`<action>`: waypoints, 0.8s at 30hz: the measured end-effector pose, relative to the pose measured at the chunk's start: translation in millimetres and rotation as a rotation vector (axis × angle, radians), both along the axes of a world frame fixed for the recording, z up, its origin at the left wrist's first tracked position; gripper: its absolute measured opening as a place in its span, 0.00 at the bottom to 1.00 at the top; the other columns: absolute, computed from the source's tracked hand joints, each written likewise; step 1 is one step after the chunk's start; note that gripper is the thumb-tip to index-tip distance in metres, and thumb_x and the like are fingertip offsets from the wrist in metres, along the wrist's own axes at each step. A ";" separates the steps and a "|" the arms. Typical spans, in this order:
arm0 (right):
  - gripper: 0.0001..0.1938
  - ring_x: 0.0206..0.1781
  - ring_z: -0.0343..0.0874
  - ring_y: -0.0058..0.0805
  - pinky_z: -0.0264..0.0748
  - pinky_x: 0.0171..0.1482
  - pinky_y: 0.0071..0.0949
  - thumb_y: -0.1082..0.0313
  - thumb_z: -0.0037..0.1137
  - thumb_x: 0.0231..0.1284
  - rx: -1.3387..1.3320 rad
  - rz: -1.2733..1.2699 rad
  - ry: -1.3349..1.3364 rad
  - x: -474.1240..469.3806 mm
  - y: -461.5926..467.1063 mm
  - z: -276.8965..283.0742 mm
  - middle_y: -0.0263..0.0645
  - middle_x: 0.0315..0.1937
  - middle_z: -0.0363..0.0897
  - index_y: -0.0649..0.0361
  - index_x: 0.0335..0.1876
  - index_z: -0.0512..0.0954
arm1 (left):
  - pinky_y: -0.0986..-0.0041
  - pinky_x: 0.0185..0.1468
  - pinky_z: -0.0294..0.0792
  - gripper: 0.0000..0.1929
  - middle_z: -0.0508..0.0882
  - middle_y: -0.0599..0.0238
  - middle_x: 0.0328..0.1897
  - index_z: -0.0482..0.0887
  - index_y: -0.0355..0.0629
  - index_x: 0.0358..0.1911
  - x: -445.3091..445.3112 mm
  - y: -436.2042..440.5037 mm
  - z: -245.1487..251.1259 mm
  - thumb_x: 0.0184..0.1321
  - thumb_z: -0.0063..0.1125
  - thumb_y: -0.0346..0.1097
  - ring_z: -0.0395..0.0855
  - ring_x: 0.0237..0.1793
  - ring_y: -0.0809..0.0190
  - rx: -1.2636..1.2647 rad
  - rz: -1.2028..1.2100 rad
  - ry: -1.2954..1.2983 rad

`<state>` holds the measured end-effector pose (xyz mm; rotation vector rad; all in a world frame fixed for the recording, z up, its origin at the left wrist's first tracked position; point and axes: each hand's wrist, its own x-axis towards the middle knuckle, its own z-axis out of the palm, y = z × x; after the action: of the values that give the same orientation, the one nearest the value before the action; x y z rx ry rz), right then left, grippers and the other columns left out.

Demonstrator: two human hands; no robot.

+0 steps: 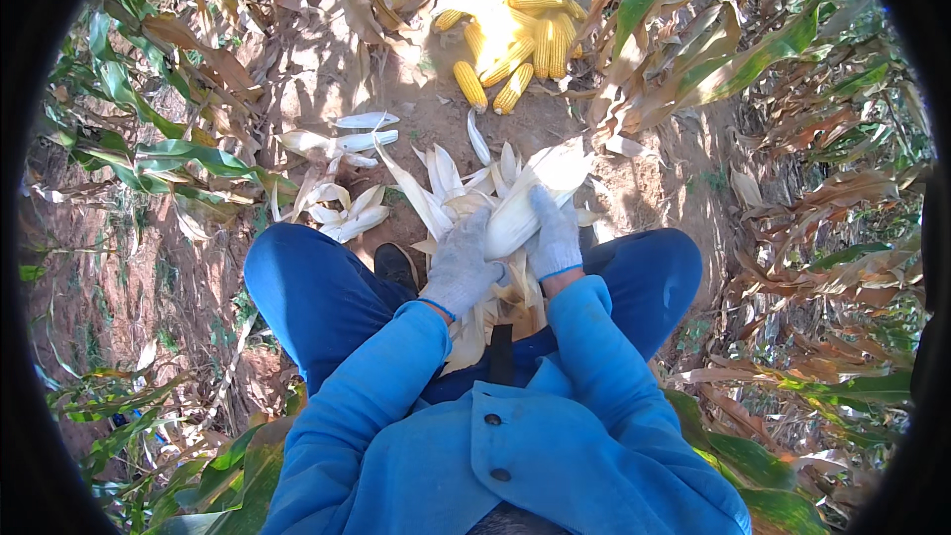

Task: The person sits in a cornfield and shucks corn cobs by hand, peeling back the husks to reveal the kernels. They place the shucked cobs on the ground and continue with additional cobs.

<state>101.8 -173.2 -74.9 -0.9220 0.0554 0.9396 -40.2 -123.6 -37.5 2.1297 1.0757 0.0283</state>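
Note:
In a grey knit glove, my right hand [556,232] grips the side of a corn ear in its pale dry husk [514,217], which slants up and to the right between my knees. My left hand [462,261], gloved alike, lies against the ear's lower left side with its fingers bent; whether they close on it is not plain. Loose pale husks [443,182] spread around both hands and below them. Farther ahead, a heap of bare yellow corn cobs [507,63] lies on the soil, partly washed out by sunlight.
More stripped husks [349,214] lie on the ground left of my hands. Standing maize plants with green and dry leaves [750,67] line both sides. My bent knees flank the husks, and a dark shoe [394,265] shows by the left knee.

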 end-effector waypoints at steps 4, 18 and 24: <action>0.24 0.58 0.77 0.39 0.77 0.62 0.40 0.73 0.55 0.67 0.008 -0.080 0.045 12.0 -3.6 11.1 0.43 0.57 0.75 0.60 0.67 0.66 | 0.58 0.63 0.69 0.38 0.83 0.48 0.54 0.70 0.46 0.66 -9.8 15.7 -7.9 0.47 0.70 0.38 0.77 0.59 0.43 -0.100 -0.117 0.132; 0.24 0.65 0.72 0.41 0.73 0.66 0.45 0.62 0.52 0.71 0.069 -0.047 0.191 28.3 -8.9 2.5 0.42 0.63 0.71 0.54 0.70 0.65 | 0.70 0.58 0.72 0.34 0.81 0.57 0.58 0.74 0.40 0.64 -16.0 7.8 -11.7 0.50 0.73 0.28 0.79 0.56 0.61 -0.593 0.108 -0.502; 0.27 0.67 0.70 0.45 0.71 0.67 0.49 0.56 0.53 0.70 0.067 0.007 0.276 22.1 -7.2 -5.2 0.43 0.66 0.70 0.54 0.72 0.64 | 0.70 0.57 0.73 0.31 0.84 0.57 0.54 0.77 0.38 0.60 -18.4 1.9 -0.5 0.52 0.75 0.35 0.81 0.54 0.60 -0.644 0.067 -0.293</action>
<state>123.9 -180.4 -80.1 -0.7265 0.2535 1.0644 -58.6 -121.6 -38.1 1.4579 0.8364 0.0207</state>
